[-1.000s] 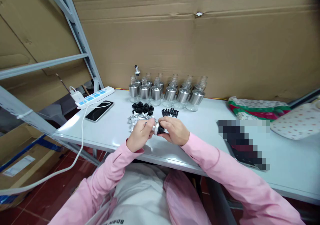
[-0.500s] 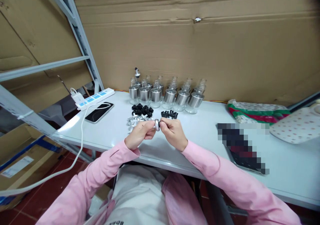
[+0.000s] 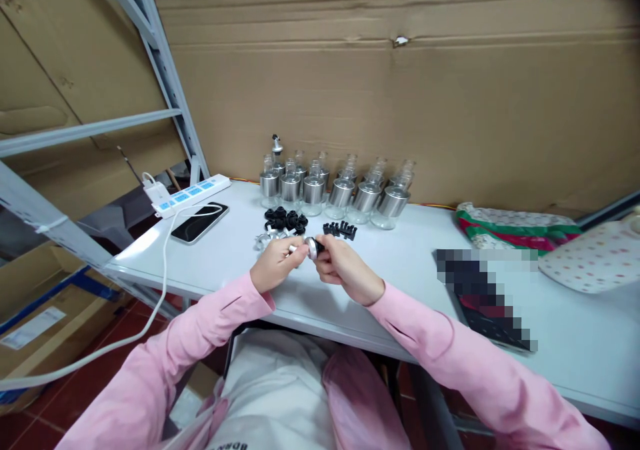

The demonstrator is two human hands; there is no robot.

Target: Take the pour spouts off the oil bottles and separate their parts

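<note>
Between my two hands is a bottle pourer (image 3: pixel 313 247) with a silvery metal collar and a black stopper end. My left hand (image 3: pixel 278 261) is closed on its narrow metal spout side. The fingers of my right hand (image 3: pixel 347 267) are wrapped round the black stopper, which they partly cover. Just beyond the hands lie a heap of black stoppers (image 3: pixel 285 219), a pile of silvery metal spouts (image 3: pixel 270 238) partly behind my left hand, and small black caps (image 3: pixel 340 229).
Several glass bottles with metal sleeves (image 3: pixel 343 193) stand in rows at the back; one carries a pourer (image 3: pixel 277 147). At left are a phone (image 3: pixel 200 223) and a power strip (image 3: pixel 193 195) with a white cable. A patterned cloth bag (image 3: pixel 515 229) and a dark, blurred-out object (image 3: pixel 480 297) lie right.
The pourer has tilted, so more of its black stopper and its spout now show. My right hand's fingers have shifted around the stopper, and my left hand has moved slightly left.
</note>
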